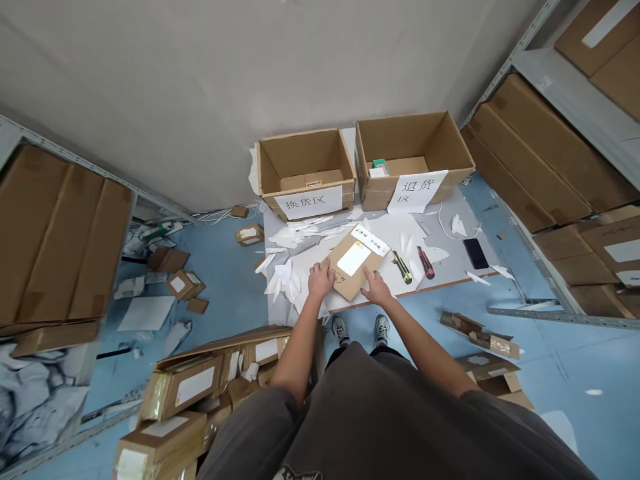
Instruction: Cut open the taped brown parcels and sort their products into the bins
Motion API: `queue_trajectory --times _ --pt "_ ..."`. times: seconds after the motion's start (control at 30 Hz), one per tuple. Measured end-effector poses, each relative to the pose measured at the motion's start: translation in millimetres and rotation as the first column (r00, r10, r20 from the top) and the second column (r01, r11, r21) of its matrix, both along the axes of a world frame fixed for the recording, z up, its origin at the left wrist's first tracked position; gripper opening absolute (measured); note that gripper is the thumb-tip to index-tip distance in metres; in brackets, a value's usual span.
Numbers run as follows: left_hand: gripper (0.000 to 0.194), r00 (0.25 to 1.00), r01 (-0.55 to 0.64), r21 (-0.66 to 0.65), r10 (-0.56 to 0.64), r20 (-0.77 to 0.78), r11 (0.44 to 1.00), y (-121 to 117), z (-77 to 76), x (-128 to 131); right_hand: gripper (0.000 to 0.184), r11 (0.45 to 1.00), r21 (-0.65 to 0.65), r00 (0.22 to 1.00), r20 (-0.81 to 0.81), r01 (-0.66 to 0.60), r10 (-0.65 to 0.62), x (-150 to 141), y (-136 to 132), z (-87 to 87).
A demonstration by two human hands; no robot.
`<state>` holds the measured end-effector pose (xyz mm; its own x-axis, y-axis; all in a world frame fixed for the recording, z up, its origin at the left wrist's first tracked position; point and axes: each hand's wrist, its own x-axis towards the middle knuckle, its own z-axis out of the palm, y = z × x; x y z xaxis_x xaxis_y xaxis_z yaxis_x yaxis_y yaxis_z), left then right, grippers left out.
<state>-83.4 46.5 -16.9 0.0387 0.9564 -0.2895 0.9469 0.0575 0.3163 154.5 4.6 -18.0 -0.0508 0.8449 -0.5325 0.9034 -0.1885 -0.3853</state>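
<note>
While both hands' spread fingers [369, 274] touch the parcel [354, 260], signs [309, 202] read 换货区, 退货区

Your gray table [454, 266] holds a big left box [300, 155], a big right box [410, 141], a flat brown box [356, 262] near you, torn white paper [287, 277], a yellow cutter [403, 268], a red cutter [426, 263] and a black phone [475, 254].

Above the parcel [354, 262] the way is free; knives [402, 267] lie right of it, cartons [375, 197] block behind.
</note>
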Motion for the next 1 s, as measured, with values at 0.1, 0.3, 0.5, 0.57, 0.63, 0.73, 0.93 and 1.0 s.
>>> queue_trajectory --times 0.1,0.3,0.5,0.57,0.63,0.73,0.93,1.0 --pt "0.068 0.994 -0.104 -0.024 0.103 -0.042 0.994 -37.2 0.1 10.2 0.102 0.999 -0.024 0.994 -0.102 -0.038 0.035 9.9 15.3 -0.9" --pt "0.067 0.984 -0.178 -0.063 0.177 -0.013 0.982 -90.1 -5.7 21.6 0.108 0.992 -0.046 0.956 -0.277 -0.118 0.101 25.9 19.7 1.0" --pt "0.075 0.956 -0.19 -0.073 0.201 0.215 0.979 -99.9 -18.4 22.4 0.136 0.981 -0.097 0.948 -0.287 -0.168 0.134 29.1 -17.6 -12.9" --pt "0.083 0.941 -0.212 -0.081 0.226 0.252 0.974 -99.2 -21.5 24.4 0.123 0.991 -0.059 0.959 -0.265 -0.123 0.103 25.5 -22.1 -18.4" --pt "0.087 0.928 -0.226 -0.096 0.244 0.282 0.969 -98.7 -24.0 25.5 0.112 0.995 -0.028 0.967 -0.241 -0.097 0.088 22.3 -21.7 -21.9" --pt "0.088 0.909 -0.235 -0.101 0.256 0.33 0.967 -99.2 -28.8 24.9 0.108 0.995 -0.002 0.968 -0.231 -0.101 0.098 20.4 -18.7 -25.0" --pt "0.088 0.848 -0.307 -0.009 0.278 0.452 0.952 -103.2 -45.8 22.5 0.105 0.99 0.09 0.968 -0.216 -0.11 0.127 21.6 -24.2 -32.9" --pt "0.086 0.795 -0.362 0.026 0.294 0.53 0.932 -105.3 -53.6 23.3 0.101 0.981 0.157 0.968 -0.206 -0.114 0.145 21.4 -26.8 -31.6"
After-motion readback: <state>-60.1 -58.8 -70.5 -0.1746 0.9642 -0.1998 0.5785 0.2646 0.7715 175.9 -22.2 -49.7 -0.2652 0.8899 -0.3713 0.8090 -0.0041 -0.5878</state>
